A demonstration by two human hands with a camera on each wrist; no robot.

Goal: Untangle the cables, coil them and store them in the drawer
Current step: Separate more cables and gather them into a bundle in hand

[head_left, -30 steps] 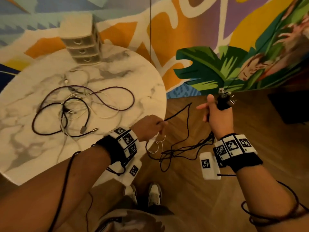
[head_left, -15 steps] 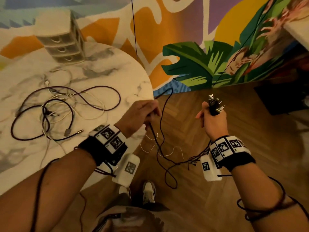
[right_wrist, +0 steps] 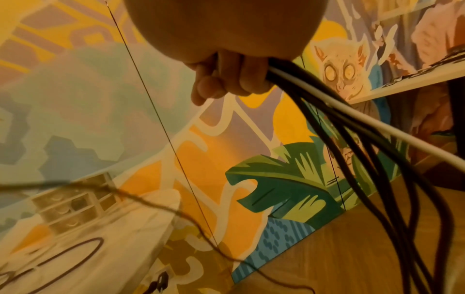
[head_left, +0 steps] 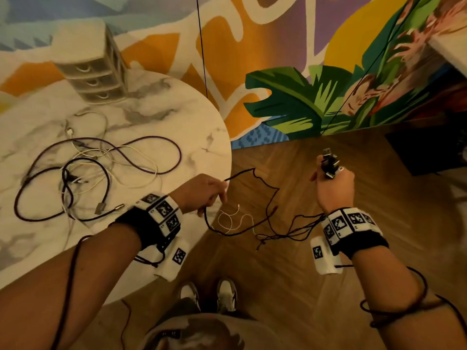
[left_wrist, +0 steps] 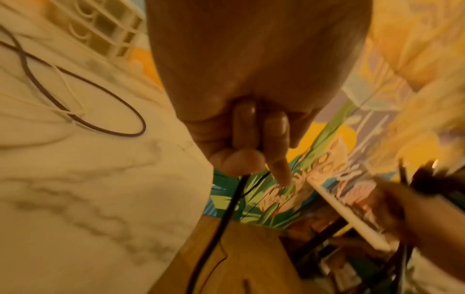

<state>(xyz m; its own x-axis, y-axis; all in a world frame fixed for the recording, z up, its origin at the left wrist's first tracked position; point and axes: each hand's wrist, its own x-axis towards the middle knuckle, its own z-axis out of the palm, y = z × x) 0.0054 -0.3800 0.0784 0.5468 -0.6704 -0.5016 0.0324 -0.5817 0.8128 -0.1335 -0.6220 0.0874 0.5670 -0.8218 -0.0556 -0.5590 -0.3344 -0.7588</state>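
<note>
My left hand (head_left: pixel 202 193) pinches a thin black cable (head_left: pixel 262 183) just off the table's right edge; the left wrist view shows the cable (left_wrist: pixel 221 224) leaving between thumb and fingers (left_wrist: pixel 276 151). That cable loops in the air over the floor toward my right hand (head_left: pixel 333 185), which grips a bundle of cable plugs (head_left: pixel 328 162) held upright. From the right fist, black and white cables (right_wrist: pixel 352 127) hang down. A thin white wire (head_left: pixel 232 218) dangles between the hands. A tangle of purple, black and white cables (head_left: pixel 101 173) lies on the marble table (head_left: pixel 177 117).
A small white drawer unit (head_left: pixel 93 72) with three shut drawers stands at the table's far edge against a painted wall. Wooden floor (head_left: pixel 303 286) lies below the hands, with my shoes (head_left: pixel 225 294) on it. A dark box (head_left: pixel 429 152) sits at right.
My left hand has drawn the black cable up and left toward the table edge, stretching its loops between the hands. The right hand keeps its grip on the plugs, shifted slightly.
</note>
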